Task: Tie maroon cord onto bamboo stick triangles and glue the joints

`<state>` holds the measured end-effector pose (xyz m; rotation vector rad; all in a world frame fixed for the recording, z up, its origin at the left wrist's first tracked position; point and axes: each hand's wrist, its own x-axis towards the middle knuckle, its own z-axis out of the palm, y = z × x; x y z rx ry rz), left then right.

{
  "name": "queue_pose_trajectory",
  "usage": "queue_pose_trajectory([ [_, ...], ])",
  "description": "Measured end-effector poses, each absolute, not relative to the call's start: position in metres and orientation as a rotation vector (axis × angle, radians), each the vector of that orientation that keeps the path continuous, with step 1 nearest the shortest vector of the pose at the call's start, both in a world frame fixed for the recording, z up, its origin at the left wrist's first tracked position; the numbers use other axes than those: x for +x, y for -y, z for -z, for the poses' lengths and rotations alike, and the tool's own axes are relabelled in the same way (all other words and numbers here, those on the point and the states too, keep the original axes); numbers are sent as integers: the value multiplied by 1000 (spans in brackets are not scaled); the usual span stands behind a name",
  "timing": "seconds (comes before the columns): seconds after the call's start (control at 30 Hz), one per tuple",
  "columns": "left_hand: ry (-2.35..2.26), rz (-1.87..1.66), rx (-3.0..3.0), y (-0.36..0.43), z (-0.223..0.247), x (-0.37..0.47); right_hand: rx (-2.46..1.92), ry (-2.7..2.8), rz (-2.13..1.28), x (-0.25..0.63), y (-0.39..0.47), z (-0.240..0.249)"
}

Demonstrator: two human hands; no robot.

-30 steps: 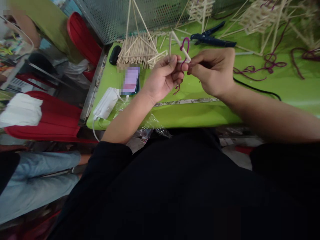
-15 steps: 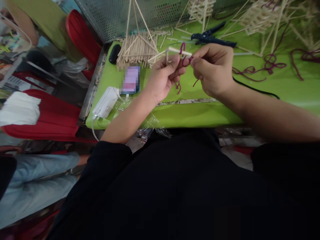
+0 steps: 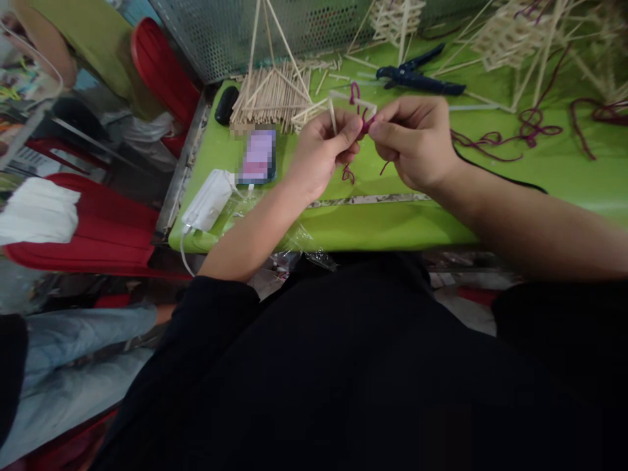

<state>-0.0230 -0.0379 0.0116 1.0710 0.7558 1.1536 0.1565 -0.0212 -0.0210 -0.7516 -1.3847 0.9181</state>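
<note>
Above the green table, both hands meet at a small frame of pale wooden sticks [image 3: 362,102] with purple string [image 3: 354,93] looped around it. My left hand [image 3: 326,147] is closed, its thumb and fingers pinching the frame and some of the string. Close beside it, my right hand [image 3: 417,139] is closed too, with thumb and forefinger pinching the purple string near the frame's right corner. Loose string ends dangle below both hands. The fingers partly hide the lower part of the frame and the knot, if there is one.
On the green table [image 3: 392,226] lie a bundle of sticks [image 3: 269,98], dark-handled pliers [image 3: 422,80], a phone [image 3: 258,156] and a white power bank [image 3: 208,199]. Stick structures [image 3: 515,39] and tangled purple string [image 3: 532,127] occupy the right. Another person's legs [image 3: 88,340] show at left near a red chair [image 3: 98,226].
My left fingertips have come up against the string, closer to my right hand. The small frame has tilted, its right end now turning downward. My right hand has shifted slightly left and down.
</note>
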Motion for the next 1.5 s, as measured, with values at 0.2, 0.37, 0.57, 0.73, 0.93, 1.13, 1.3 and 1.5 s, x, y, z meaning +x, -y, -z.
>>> queue_pose_trajectory([
  [0.2, -747, -1088, 1035, 43, -16, -21, -804, 1439, -876, 159, 25, 22],
  [0.37, -831, -1070, 935, 46, -19, -20, -786, 1430, -842, 157, 23, 23],
  [0.57, -720, -1087, 1117, 44, -15, -21, -807, 1430, -855, 159, 30, 15],
  [0.73, -670, -1087, 1148, 43, -10, -21, -872, 1467, -1041, 162, 44, 1],
  [0.93, -668, -1117, 1218, 46, -10, -19, -794, 1463, -1131, 161, 46, -1],
  [1.13, -654, -1057, 1241, 48, -13, -20, -845, 1476, -930, 161, 46, 2],
  [1.3, -601, -1045, 1198, 47, -12, -23, -766, 1460, -938, 160, 39, 10],
  [1.5, -618, -1010, 1072, 45, -13, -24, -788, 1469, -894, 160, 37, 8],
])
